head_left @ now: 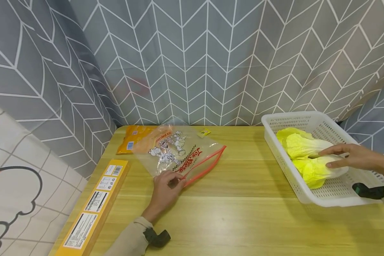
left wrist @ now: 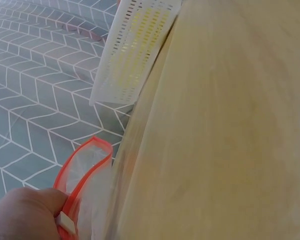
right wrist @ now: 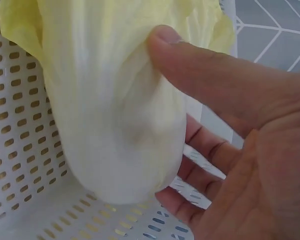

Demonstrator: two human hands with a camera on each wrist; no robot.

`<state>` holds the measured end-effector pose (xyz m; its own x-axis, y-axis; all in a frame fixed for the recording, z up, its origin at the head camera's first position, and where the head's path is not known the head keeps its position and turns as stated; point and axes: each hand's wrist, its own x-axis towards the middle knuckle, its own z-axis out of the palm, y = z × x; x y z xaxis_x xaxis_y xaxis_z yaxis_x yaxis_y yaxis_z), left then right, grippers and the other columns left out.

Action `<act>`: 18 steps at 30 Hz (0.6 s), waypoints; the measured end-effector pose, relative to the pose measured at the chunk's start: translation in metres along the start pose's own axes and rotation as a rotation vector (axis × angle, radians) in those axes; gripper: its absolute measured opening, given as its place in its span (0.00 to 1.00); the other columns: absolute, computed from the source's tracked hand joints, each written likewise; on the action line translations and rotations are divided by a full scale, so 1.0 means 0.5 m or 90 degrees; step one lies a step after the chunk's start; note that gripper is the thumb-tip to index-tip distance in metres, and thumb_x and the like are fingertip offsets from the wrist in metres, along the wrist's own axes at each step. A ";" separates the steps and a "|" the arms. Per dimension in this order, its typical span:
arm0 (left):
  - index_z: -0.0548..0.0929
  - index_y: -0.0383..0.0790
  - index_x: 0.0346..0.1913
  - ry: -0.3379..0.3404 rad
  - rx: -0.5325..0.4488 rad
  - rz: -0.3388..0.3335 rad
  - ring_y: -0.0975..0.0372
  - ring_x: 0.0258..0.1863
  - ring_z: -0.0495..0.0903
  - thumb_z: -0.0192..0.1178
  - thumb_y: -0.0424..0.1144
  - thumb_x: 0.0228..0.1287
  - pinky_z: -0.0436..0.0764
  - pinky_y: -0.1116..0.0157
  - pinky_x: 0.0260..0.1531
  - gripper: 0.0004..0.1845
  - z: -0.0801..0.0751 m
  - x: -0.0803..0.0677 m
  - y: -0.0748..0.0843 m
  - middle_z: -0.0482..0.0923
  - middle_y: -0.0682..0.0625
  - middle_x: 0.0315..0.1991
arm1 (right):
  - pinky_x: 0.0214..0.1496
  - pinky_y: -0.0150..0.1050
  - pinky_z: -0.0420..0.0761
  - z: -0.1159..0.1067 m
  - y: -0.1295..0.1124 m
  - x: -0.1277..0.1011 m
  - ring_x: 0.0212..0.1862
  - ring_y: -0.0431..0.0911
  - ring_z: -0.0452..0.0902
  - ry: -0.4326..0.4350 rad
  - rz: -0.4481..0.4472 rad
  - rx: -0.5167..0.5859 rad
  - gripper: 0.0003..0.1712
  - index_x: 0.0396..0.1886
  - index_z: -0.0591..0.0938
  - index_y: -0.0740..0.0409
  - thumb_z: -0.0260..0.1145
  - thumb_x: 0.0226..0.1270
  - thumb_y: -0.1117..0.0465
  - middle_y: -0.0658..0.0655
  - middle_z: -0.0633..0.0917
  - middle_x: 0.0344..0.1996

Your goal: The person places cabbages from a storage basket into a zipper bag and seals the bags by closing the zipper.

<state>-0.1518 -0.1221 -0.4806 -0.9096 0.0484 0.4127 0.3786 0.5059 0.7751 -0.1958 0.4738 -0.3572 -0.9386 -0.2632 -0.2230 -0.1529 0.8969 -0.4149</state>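
My left hand [head_left: 176,182] rests on the wooden table [head_left: 243,213] and pinches the near corner of a clear zip bag [head_left: 179,149] with cartoon print and a red-orange rim. The left wrist view shows that left hand [left wrist: 60,210] holding the bag's red rim [left wrist: 85,165], whose mouth gapes open. At the right stands a white perforated basket [head_left: 294,115] holding two pale yellow cabbages. My right hand [head_left: 331,158] grips the nearer cabbage [head_left: 313,172]; the other cabbage [head_left: 302,144] lies behind it. Close up, the right hand [right wrist: 172,120] has its thumb on the cabbage [right wrist: 105,110] and fingers curled beneath.
An orange packet [head_left: 134,138] lies under the bag's far end, with a small yellow tag [head_left: 204,132] beside it. A long yellow box [head_left: 92,206] lies along the table's left edge. Grey patterned curtains close off the back and left. The basket [left wrist: 135,50] overhangs the far right.
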 end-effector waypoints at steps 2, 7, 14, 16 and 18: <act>0.88 0.56 0.33 0.003 0.005 0.000 0.68 0.32 0.75 0.74 0.40 0.57 0.60 0.58 0.51 0.05 -0.001 0.000 -0.002 0.79 0.65 0.28 | 0.45 0.64 0.79 0.001 0.001 0.003 0.59 0.79 0.70 -0.012 -0.010 0.000 0.29 0.62 0.80 0.67 0.73 0.65 0.57 0.72 0.79 0.59; 0.88 0.56 0.32 0.006 0.031 0.003 0.67 0.31 0.74 0.74 0.40 0.57 0.60 0.59 0.50 0.05 0.003 0.002 -0.005 0.78 0.66 0.27 | 0.45 0.59 0.80 0.004 0.006 0.005 0.57 0.67 0.76 -0.042 -0.007 0.006 0.27 0.62 0.82 0.62 0.72 0.66 0.57 0.67 0.80 0.60; 0.87 0.55 0.32 0.006 0.064 -0.021 0.66 0.31 0.72 0.74 0.41 0.58 0.60 0.59 0.50 0.04 -0.002 -0.001 0.002 0.77 0.64 0.26 | 0.47 0.62 0.80 0.007 0.009 0.006 0.58 0.76 0.73 -0.047 0.014 -0.001 0.33 0.65 0.75 0.73 0.71 0.68 0.55 0.82 0.74 0.61; 0.87 0.54 0.32 0.008 0.073 -0.021 0.66 0.31 0.72 0.74 0.41 0.58 0.60 0.60 0.49 0.04 -0.004 0.000 0.001 0.77 0.64 0.26 | 0.48 0.63 0.79 0.006 0.005 0.003 0.58 0.76 0.73 -0.050 0.015 -0.007 0.34 0.65 0.73 0.75 0.69 0.69 0.55 0.82 0.73 0.62; 0.87 0.53 0.31 0.011 0.081 -0.022 0.66 0.30 0.71 0.74 0.41 0.57 0.60 0.61 0.48 0.04 -0.007 0.002 0.000 0.77 0.63 0.25 | 0.49 0.65 0.78 0.005 0.005 0.001 0.59 0.78 0.71 -0.057 0.016 -0.009 0.34 0.66 0.72 0.75 0.68 0.71 0.55 0.83 0.72 0.63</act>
<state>-0.1519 -0.1253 -0.4787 -0.9181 0.0141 0.3960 0.3211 0.6120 0.7227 -0.1959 0.4751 -0.3609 -0.9109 -0.2712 -0.3109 -0.1352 0.9082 -0.3962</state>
